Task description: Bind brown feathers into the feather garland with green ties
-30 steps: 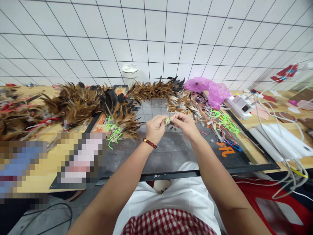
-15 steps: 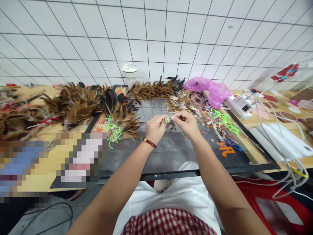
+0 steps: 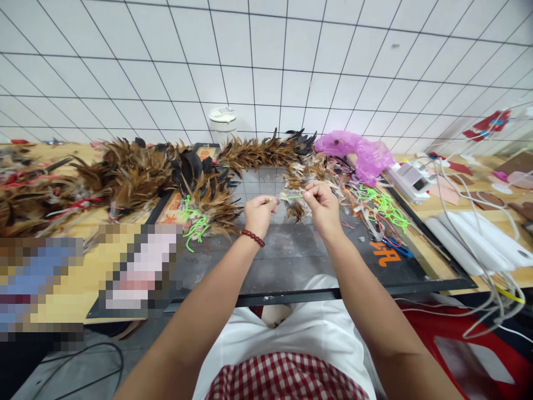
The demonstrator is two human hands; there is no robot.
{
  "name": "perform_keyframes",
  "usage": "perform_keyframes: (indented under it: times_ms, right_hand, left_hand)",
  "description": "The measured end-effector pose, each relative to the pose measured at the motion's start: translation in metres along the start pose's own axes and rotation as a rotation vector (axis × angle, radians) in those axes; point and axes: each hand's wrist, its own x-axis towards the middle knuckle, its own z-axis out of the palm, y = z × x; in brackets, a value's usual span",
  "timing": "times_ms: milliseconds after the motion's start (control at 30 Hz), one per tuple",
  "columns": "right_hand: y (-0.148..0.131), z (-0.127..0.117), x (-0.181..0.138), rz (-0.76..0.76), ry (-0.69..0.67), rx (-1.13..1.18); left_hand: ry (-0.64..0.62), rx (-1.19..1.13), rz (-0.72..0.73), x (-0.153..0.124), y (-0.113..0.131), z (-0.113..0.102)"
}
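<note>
My left hand (image 3: 259, 214) and my right hand (image 3: 321, 201) are raised above a dark cutting mat (image 3: 291, 261), a little apart. Each hand pinches one end of a thin neon green cord (image 3: 291, 196) stretched between them. A small bunch of brown feathers (image 3: 296, 209) hangs from the cord near my right hand. A red bead bracelet (image 3: 252, 238) circles my left wrist. Loose neon green cords (image 3: 192, 222) lie on a feather pile to the left.
Piles of brown and black feathers (image 3: 133, 178) cover the wooden table at the back and left. A pink plastic bag (image 3: 358, 150), a white device (image 3: 410, 180) with cables and white tubes (image 3: 478, 236) lie at the right. A white lidded cup (image 3: 222, 123) stands by the tiled wall.
My hands have moved apart and slightly up, drawing the green cord taut between them. The feather bunch now hangs visibly below the cord.
</note>
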Motion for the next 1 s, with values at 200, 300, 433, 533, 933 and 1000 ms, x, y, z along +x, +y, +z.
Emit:
perform_keyframes:
  times_ms: [200, 300, 433, 533, 933, 1000]
  right_hand:
    - [-0.004, 0.005, -0.003, 0.015, 0.028, 0.064]
    - [-0.007, 0.008, -0.005, 0.045, 0.006, 0.103]
    - [-0.012, 0.012, -0.008, 0.065, -0.041, 0.074]
    - [-0.016, 0.014, -0.012, 0.046, -0.104, 0.015]
    - [-0.018, 0.021, -0.020, 0.069, -0.219, 0.123]
    - [-0.020, 0.022, -0.021, -0.018, -0.219, 0.046]
  left_hand:
    - [0.030, -0.108, -0.125, -0.001, 0.010, -0.001]
    - [0.030, -0.126, -0.132, -0.003, 0.015, -0.002]
    - [-0.111, -0.136, -0.228, -0.005, 0.022, -0.004]
    - [-0.208, -0.102, -0.327, -0.007, 0.027, -0.006]
    - [-0.472, -0.210, -0.601, -0.009, 0.026, -0.005]
    - [-0.425, -0.302, -0.578, -0.008, 0.025, -0.006]
